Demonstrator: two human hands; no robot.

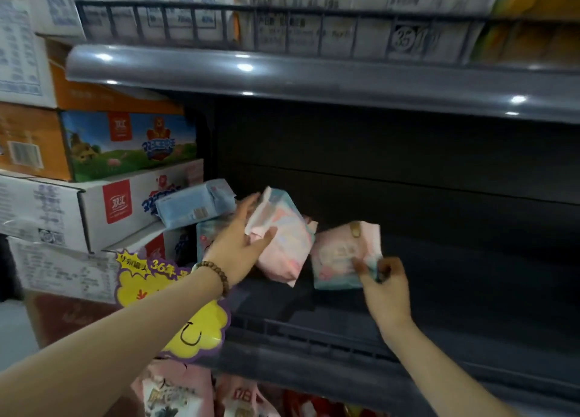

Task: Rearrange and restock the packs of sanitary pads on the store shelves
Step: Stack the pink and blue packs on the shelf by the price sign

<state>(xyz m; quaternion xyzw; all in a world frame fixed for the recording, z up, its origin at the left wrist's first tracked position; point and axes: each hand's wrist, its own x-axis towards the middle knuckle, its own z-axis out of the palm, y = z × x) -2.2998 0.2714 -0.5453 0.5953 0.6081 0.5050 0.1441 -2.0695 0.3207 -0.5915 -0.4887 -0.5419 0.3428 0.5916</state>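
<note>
Two soft packs of sanitary pads were in hand at the left end of the dark grey metal shelf, which was otherwise in shadow. The left hand grasped the pale pink soft-plastic pack, fingers reaching round its upper edge and the thumb laid across its front. That pack was tilted, its lower end down toward the shelf floor.

The right hand pinched the lower right corner of the pink-and-teal soft-plastic pack. This one stood just to the right of the first, and whether the two touched could not be told.

A brown wooden bead bracelet circled the left wrist. Left of that hand, a light blue plastic pack lay tilted on top of another pack, mostly hidden, against the stacked white and orange cardboard cartons.

A yellow cloud-shaped promotional tag with a purple border hung at the shelf's front left corner, partly covered by the left forearm. Above, the glossy grey upper shelf edge carried a dark wire rail with white printed cartons behind it. Blurred pink packets showed on the level below.
</note>
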